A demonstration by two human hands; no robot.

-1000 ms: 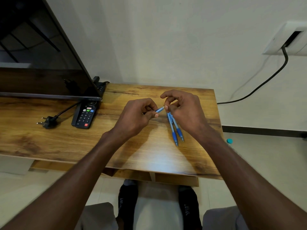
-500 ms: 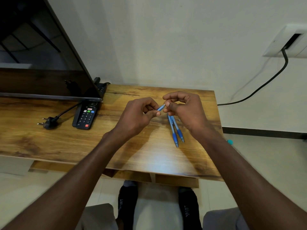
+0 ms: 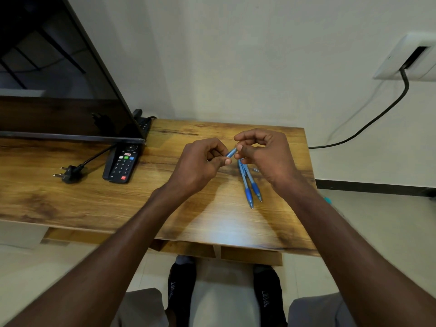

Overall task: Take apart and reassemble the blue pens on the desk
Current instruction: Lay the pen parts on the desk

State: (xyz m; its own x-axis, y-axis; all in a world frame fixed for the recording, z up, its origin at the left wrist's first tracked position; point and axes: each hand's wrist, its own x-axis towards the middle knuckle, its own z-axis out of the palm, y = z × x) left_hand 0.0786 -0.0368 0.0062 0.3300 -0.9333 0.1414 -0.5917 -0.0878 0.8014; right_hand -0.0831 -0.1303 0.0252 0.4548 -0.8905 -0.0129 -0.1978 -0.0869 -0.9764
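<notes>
- A person's two hands are hovering over the right half of a wooden tabletop (image 3: 70,199), close together.
- The left hand (image 3: 198,165) is pinching one end of a short blue pen piece (image 3: 231,152) in a narrow grip.
- The right hand (image 3: 266,156) is meeting the other end of that piece, its fingers curling tightly; what they are holding is hidden.
- Two blue pens (image 3: 249,185) are lying side by side on the tabletop just below the right hand, tips pointing toward the near edge, not far from the right edge.
- A black remote (image 3: 121,165) and a loose plug (image 3: 67,173) are sitting well to the left, under a dark screen (image 3: 47,79).
- Bare wood is lying open between the remote and the hands.
</notes>
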